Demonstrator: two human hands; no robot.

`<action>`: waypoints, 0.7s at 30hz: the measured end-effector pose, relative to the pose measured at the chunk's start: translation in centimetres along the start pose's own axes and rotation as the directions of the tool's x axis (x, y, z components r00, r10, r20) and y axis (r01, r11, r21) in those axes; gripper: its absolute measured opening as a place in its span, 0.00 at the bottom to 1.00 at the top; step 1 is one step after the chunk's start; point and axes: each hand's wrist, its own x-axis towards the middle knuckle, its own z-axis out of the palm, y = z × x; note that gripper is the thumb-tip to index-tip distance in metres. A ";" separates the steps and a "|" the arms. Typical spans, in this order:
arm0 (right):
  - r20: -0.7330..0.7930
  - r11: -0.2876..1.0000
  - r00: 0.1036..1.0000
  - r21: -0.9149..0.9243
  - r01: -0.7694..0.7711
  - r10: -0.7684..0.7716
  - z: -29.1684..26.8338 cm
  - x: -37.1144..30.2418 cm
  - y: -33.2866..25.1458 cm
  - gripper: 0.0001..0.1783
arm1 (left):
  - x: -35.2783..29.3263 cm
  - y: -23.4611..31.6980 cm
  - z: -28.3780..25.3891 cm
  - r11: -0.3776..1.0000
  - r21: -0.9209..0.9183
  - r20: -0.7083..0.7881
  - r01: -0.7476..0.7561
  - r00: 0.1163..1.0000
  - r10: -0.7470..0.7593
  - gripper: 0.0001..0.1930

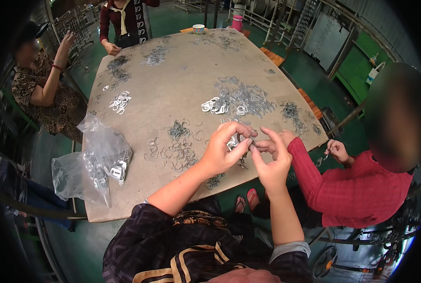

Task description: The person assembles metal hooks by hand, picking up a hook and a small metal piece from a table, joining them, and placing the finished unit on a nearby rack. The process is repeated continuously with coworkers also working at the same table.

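1. We held both hands together above the near edge of the counter (pixel 173 70).
2. Our left hand (pixel 222 151) pinched a small metal clip (pixel 241 141) between thumb and fingers; our right hand (pixel 272 158) pinched its other end at the fingertips.
3. We judged the clip light, stiff and smooth, best gripped at its edges.
4. Loose wire rings (pixel 177 153) lay just left; a clear plastic bag (pixel 99 158) sat at near left.

Both hands — left hand (pixel 224 148), right hand (pixel 272 158) — pinching small metal clips (pixel 241 141) over worn table (pixel 182 80), plastic bag (pixel 95 162) nearby
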 end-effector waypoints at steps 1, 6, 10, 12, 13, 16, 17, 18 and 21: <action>-0.012 0.991 1.000 0.129 -0.018 0.020 -0.6 0.2 1.2 0.22 | 0.0 0.1 -0.1 1.000 -0.002 0.009 0.012 1.000 -0.012 0.05; -0.074 0.930 0.932 -0.080 -0.359 0.353 -3.0 0.3 13.2 0.14 | 0.0 0.4 -0.5 0.992 -0.127 0.004 0.004 1.000 -0.004 0.04; -0.081 0.663 0.909 -0.658 -0.357 0.408 -0.8 -2.2 22.5 0.25 | -0.2 1.9 -1.2 0.996 -0.086 0.000 -0.023 1.000 0.023 0.05; -0.076 0.613 0.929 -0.731 -0.300 0.363 0.9 -3.5 24.0 0.26 | -0.2 3.3 -1.8 0.998 -0.025 0.034 -0.066 0.997 0.067 0.05; -0.123 0.602 0.922 -0.724 -0.337 0.367 1.4 -3.8 24.5 0.23 | -0.3 3.4 -1.8 0.996 -0.014 0.043 -0.092 0.995 0.092 0.05; -0.189 0.633 0.934 -0.692 -0.346 0.304 1.8 -3.7 24.5 0.16 | -0.6 4.0 -1.6 0.990 -0.001 0.057 -0.142 0.988 0.141 0.06; -0.142 0.707 0.938 -0.623 -0.334 0.317 1.3 -4.0 27.3 0.15 | -0.6 4.2 -1.6 0.989 -0.006 0.072 -0.149 0.986 0.149 0.06; -0.115 0.763 0.938 -0.553 -0.335 0.328 0.2 -4.0 30.1 0.14 | -0.5 4.6 -1.1 0.987 -0.030 0.099 -0.160 0.982 0.162 0.06; -0.098 0.905 0.929 -0.208 -0.371 0.358 -0.3 -4.2 31.0 0.14 | -1.1 5.4 -0.4 0.988 -0.024 0.106 -0.151 0.983 0.152 0.06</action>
